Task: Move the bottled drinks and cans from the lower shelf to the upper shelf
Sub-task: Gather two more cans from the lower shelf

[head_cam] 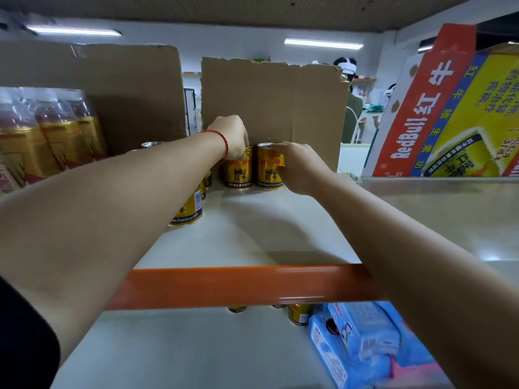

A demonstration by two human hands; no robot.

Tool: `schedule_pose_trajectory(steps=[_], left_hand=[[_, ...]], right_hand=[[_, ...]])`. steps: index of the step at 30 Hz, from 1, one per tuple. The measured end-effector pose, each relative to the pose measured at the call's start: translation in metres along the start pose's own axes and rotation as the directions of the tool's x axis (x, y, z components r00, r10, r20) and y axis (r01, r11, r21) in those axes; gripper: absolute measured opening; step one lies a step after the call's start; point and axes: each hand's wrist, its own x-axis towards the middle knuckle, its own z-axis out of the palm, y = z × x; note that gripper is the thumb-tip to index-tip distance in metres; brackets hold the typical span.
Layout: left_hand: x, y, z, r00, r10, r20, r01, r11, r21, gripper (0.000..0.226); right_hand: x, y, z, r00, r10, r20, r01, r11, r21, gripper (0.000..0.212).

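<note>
Several Red Bull cans point(188, 209) already stand on the upper shelf point(252, 220). The left hand point(233, 138) curls over the left-hand can point(238, 171) and the right hand point(300, 169) wraps the right-hand can point(266, 171), both resting there. About three leftover cans point(299, 314) show on the lower shelf point(168, 346).

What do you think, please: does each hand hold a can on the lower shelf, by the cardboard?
No: the head view shows the upper shelf. The left hand holds one can, the right hand another can, by the cardboard.
</note>
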Motion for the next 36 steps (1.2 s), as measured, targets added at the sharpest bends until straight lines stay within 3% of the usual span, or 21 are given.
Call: schedule_pose_trajectory(steps=[11, 14, 17, 21, 23, 25, 27, 29, 31, 33, 36], left_hand=[[0.002, -0.001, 0.003, 1.0, -0.009, 0.02, 0.009, 1.0, 0.029, 0.043], [-0.007, 0.001, -0.003, 0.996, 0.005, -0.09, -0.007, 1.0, -0.017, 0.043], [-0.036, 0.008, -0.021, 0.958, 0.116, -0.263, -0.151, 0.981, -0.119, 0.035], [-0.102, 0.006, -0.041, 0.897, 0.194, -0.398, -0.31, 0.917, -0.251, 0.027], [-0.142, 0.002, -0.042, 0.876, 0.201, -0.438, -0.37, 0.864, -0.343, 0.024], [-0.193, -0.003, -0.03, 0.863, 0.202, -0.463, -0.428, 0.78, -0.457, 0.023], [-0.25, -0.009, -0.006, 0.845, 0.243, -0.477, -0.5, 0.677, -0.54, 0.024], [-0.299, -0.02, 0.029, 0.828, 0.317, -0.463, -0.552, 0.61, -0.569, 0.023], [-0.329, -0.038, 0.071, 0.842, 0.376, -0.386, -0.538, 0.619, -0.572, 0.024], [-0.336, -0.057, 0.109, 0.922, 0.333, -0.195, -0.375, 0.655, -0.656, 0.023], [-0.317, -0.09, 0.164, 0.985, 0.169, 0.03, -0.108, 0.744, -0.659, 0.028]], right_hand=[[-0.002, -0.001, -0.003, 0.999, 0.033, 0.042, -0.033, 0.999, 0.018, 0.052], [-0.007, -0.004, -0.01, 0.992, 0.032, 0.12, -0.034, 0.999, 0.016, 0.06], [-0.02, -0.007, -0.024, 0.996, 0.074, 0.045, -0.078, 0.992, 0.103, 0.051], [-0.055, -0.016, -0.041, 0.98, 0.167, -0.11, -0.133, 0.955, 0.265, 0.009], [-0.079, -0.022, -0.043, 0.976, 0.14, -0.168, -0.075, 0.935, 0.347, 0.021], [-0.118, -0.038, -0.04, 0.965, 0.144, -0.219, -0.028, 0.886, 0.462, 0.015], [-0.166, -0.058, -0.035, 0.954, 0.172, -0.245, -0.016, 0.847, 0.531, 0.034], [-0.218, -0.077, -0.028, 0.937, 0.208, -0.281, 0.002, 0.801, 0.599, 0.035], [-0.262, -0.089, -0.013, 0.887, 0.258, -0.382, 0.044, 0.777, 0.628, 0.03], [-0.294, -0.092, 0.01, 0.854, 0.318, -0.41, 0.009, 0.781, 0.625, 0.025], [-0.317, -0.086, 0.053, 0.858, 0.429, -0.281, -0.165, 0.749, 0.641, 0.023]])
